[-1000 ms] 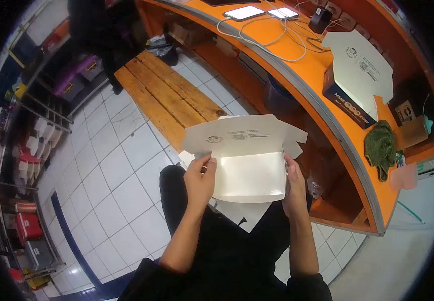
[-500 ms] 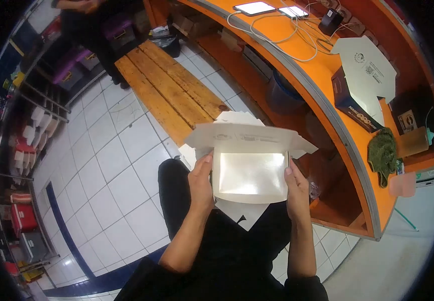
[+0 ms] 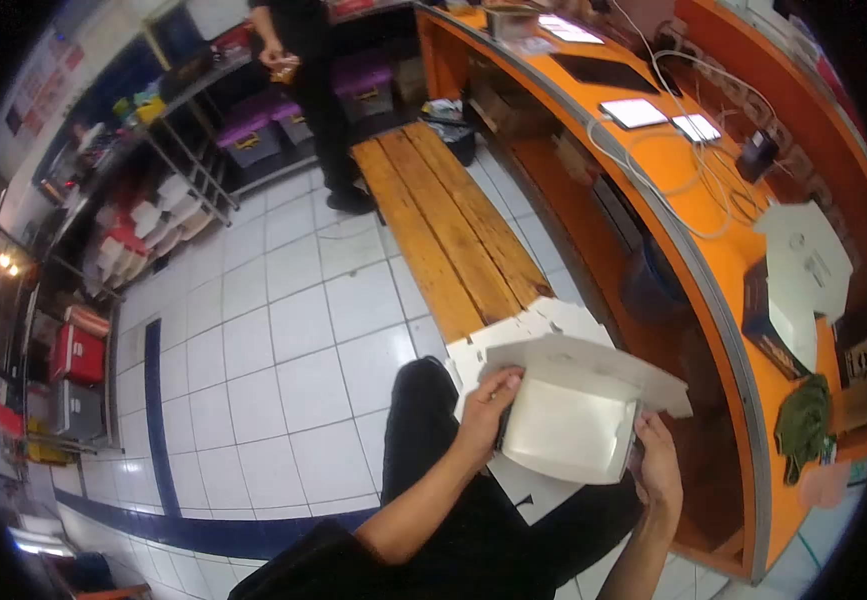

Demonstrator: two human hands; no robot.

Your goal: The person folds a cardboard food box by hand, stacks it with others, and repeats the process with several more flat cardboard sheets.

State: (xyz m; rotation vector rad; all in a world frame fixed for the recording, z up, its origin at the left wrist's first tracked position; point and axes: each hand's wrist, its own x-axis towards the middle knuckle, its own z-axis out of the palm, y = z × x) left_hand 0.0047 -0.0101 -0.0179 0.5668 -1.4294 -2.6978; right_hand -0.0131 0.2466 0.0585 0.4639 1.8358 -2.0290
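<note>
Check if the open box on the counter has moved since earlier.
No: the box keeps its spot on the orange counter, beside the green cloth; the whole view shifted.

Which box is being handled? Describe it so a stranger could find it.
Find the curved orange counter at right. Left of its near end, over the person's lap, is an open white-lined box. Unlike the second box, standing on the counter, this one is held by the left hand and right hand.

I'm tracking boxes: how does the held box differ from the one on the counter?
The held box sits between the left hand and right hand; the counter box rests on the orange counter. The held box shows mostly pale inside; the counter box, also a dark side. Both are open.
</note>
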